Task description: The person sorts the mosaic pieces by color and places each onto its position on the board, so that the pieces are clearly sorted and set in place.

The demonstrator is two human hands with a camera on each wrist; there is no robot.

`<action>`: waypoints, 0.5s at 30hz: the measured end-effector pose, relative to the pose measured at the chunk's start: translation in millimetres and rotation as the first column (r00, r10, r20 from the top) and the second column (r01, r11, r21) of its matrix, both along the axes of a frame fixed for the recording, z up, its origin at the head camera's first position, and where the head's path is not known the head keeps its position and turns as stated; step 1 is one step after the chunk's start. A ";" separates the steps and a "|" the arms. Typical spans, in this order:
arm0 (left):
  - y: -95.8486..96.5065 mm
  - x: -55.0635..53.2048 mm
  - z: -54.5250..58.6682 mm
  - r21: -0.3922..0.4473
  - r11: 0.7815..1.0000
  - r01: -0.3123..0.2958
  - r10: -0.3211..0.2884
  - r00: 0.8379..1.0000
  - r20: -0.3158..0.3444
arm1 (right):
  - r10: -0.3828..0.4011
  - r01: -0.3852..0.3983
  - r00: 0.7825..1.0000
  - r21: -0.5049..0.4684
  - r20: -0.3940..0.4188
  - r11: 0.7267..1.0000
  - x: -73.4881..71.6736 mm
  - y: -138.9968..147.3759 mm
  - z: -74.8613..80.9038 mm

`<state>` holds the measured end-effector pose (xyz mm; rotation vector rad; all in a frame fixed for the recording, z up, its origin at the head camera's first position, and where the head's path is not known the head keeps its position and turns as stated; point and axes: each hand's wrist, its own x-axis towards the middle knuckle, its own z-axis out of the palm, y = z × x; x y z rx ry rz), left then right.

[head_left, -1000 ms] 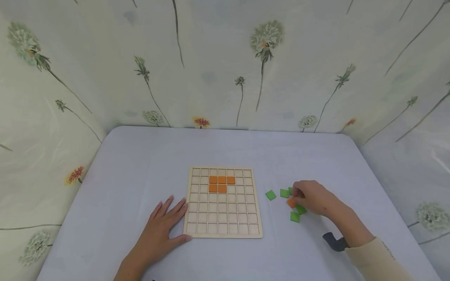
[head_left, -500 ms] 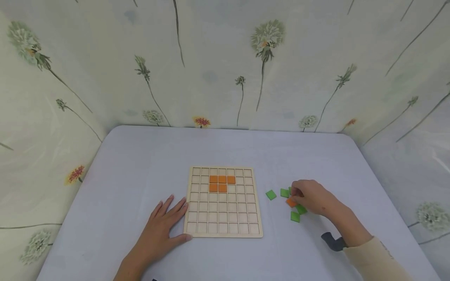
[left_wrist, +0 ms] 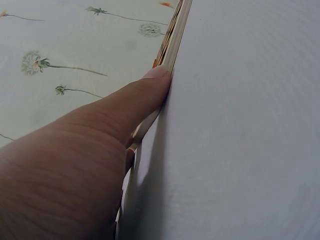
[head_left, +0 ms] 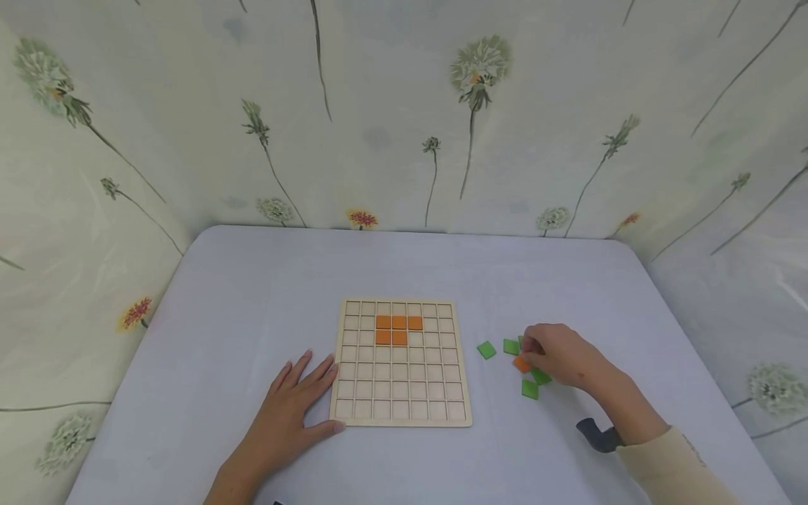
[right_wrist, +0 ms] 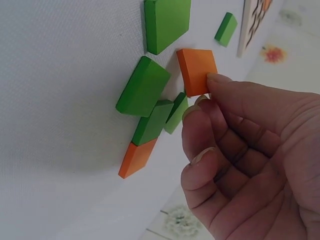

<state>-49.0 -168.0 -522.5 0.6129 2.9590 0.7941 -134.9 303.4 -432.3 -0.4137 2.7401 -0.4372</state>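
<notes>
No word, number or brand can be read; the small dark marking (head_left: 695, 449) on the right sleeve (head_left: 669, 466) is too tiny to make out.

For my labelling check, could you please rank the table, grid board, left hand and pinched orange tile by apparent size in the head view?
Largest to smallest:
Table
Grid board
Left hand
Pinched orange tile, partly hidden

Board (head_left: 400, 373), green tiles (head_left: 486, 350) on pale table (head_left: 284, 280)
</notes>
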 end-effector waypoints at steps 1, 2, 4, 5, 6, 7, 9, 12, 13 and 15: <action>-0.1 0.0 0.1 0.000 1.000 0.000 0.000 1.000 0.002 | 0.001 -0.001 1.000 -0.001 -0.001 1.000 -0.1 0.5 -0.5; -0.1 0.0 0.1 0.002 1.000 0.000 0.000 1.000 0.002 | -0.001 0.001 1.000 -0.003 -0.002 1.000 -0.2 1.2 -1.4; -0.3 0.0 -0.1 0.008 1.000 0.001 -0.001 1.000 0.008 | -0.005 0.005 1.000 -0.005 -0.002 1.000 -0.5 2.6 -3.0; -0.4 -0.1 -0.3 0.012 1.000 0.002 -0.002 1.000 0.009 | -0.004 0.004 1.000 -0.008 -0.003 1.000 -0.5 3.3 -3.5; -0.5 -0.1 -0.5 0.017 1.000 0.003 -0.003 1.000 0.010 | -0.006 0.006 1.000 -0.008 -0.004 1.000 -0.6 3.9 -4.2; -0.6 -0.1 -0.7 0.021 1.000 0.003 -0.004 1.000 0.010 | -0.008 0.008 1.000 -0.009 -0.003 1.000 -0.7 4.4 -4.6; -0.8 -0.2 -1.1 0.025 1.000 0.004 -0.004 1.000 0.010 | -0.010 0.010 1.000 -0.009 -0.004 1.000 -0.7 4.9 -4.8; -1.0 -0.4 -1.6 0.023 1.000 0.004 -0.005 1.000 0.009 | -0.007 0.007 1.000 -0.011 -0.004 1.000 0.1 4.4 -3.5; -1.0 -0.5 -1.7 0.021 1.000 0.005 -0.005 1.000 0.009 | -0.008 0.007 1.000 -0.012 -0.003 1.000 0.5 4.0 -2.9; -0.9 -0.7 -2.0 0.018 1.000 0.005 -0.005 1.000 0.008 | -0.009 0.009 1.000 -0.013 -0.002 1.000 1.3 3.1 -1.3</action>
